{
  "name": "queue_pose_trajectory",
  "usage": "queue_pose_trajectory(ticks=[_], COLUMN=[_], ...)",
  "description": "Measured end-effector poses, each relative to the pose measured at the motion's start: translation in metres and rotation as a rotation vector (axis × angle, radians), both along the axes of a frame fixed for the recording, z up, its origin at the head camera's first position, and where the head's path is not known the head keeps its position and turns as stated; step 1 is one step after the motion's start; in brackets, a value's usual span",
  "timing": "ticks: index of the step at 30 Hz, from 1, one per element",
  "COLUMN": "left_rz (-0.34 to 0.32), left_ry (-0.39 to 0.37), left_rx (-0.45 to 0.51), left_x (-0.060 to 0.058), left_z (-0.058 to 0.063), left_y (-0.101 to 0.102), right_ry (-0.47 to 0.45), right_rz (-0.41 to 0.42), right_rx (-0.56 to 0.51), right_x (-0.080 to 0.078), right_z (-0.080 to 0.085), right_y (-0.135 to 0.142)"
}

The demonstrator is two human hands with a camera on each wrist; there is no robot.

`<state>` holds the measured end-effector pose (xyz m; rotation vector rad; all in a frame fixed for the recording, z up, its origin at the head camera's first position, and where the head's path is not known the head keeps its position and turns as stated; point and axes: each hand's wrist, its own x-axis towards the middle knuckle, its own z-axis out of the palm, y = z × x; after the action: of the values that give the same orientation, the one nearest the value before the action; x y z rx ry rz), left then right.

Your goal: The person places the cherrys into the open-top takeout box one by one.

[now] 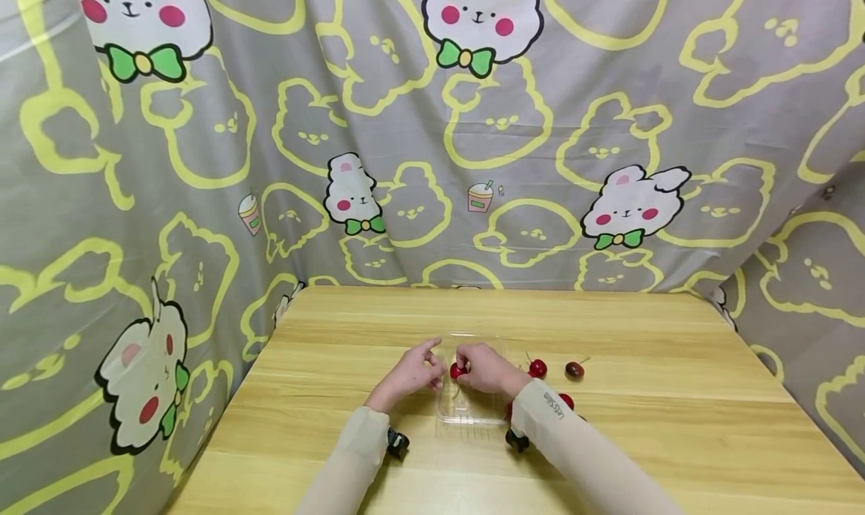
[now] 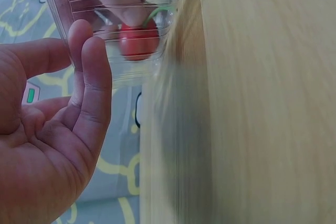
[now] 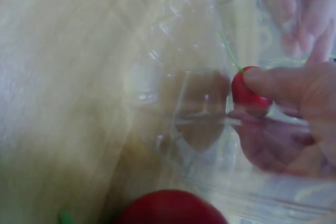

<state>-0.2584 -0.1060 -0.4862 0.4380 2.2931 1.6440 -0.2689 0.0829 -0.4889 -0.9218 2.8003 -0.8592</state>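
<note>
A clear plastic box [image 1: 473,410] stands on the wooden table between the two hands. Reaching into it from the right, my right hand [image 1: 483,368] pinches a red cherry [image 1: 457,370] between thumb and fingers. The right wrist view shows that cherry [image 3: 247,90] with its green stem pointing up and away from the thumb. At the box's left wall is my left hand [image 1: 411,372], its fingers loosely bent and holding nothing. In the left wrist view, two fingertips of the left hand [image 2: 58,114] are right at the clear wall, and the pinched cherry [image 2: 139,39] shows through it.
To the right of the box lie several loose cherries, among them a red one [image 1: 537,368] and a darker one [image 1: 574,371]. Another cherry [image 1: 566,401] is partly hidden by the right sleeve. A patterned grey curtain [image 1: 419,162] hangs behind the table [image 1: 304,395].
</note>
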Motion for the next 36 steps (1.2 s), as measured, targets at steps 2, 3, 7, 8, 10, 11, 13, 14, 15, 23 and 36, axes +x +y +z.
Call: queue_pose_trajectory(ticks=[2, 3, 7, 8, 10, 11, 13, 14, 15, 23, 36], left_rz=[-0.005, -0.006, -0.009, -0.009, -0.012, -0.011, -0.012, -0.011, -0.01, -0.01, -0.043], left_ry=[0.008, 0.01, 0.002, 0.002, -0.001, -0.005, -0.008, -0.01, -0.013, -0.008, -0.037], left_rx=[-0.003, -0.005, 0.004, 0.001, 0.008, 0.004, -0.001, -0.004, -0.006, 0.012, 0.016], left_x=[-0.0005, -0.0006, 0.0012, 0.0009, 0.0015, -0.0004, -0.0002, -0.0003, -0.0004, -0.0007, -0.0018], left_z=[-0.0004, -0.0006, 0.0017, 0.0012, 0.0005, -0.0029, -0.0032, -0.0034, -0.0034, -0.0026, -0.0031], left_y=[0.0007, 0.001, 0.0019, 0.0017, 0.0013, 0.0009, 0.0007, 0.0004, 0.0003, 0.0005, -0.003], right_ry=[0.006, 0.01, 0.017, 0.014, 0.017, 0.015, 0.025, 0.028, 0.032, 0.049, 0.12], right_rz=[-0.012, -0.019, -0.044, -0.05, -0.059, -0.064, -0.068, -0.072, -0.077, -0.155, -0.217], right_rx=[-0.009, -0.011, -0.015, -0.015, -0.018, -0.017, -0.016, -0.014, -0.013, -0.014, 0.021], right_x=[-0.0004, -0.0007, -0.0018, -0.0021, -0.0022, -0.0021, -0.0021, -0.0021, -0.0023, -0.006, -0.0099], right_z=[-0.0001, -0.0003, -0.0007, -0.0008, -0.0011, -0.0012, -0.0016, -0.0019, -0.0022, -0.0029, -0.0036], right_y=[-0.0006, -0.001, -0.0022, -0.0025, -0.0027, -0.0028, -0.0031, -0.0033, -0.0035, -0.0048, -0.0048])
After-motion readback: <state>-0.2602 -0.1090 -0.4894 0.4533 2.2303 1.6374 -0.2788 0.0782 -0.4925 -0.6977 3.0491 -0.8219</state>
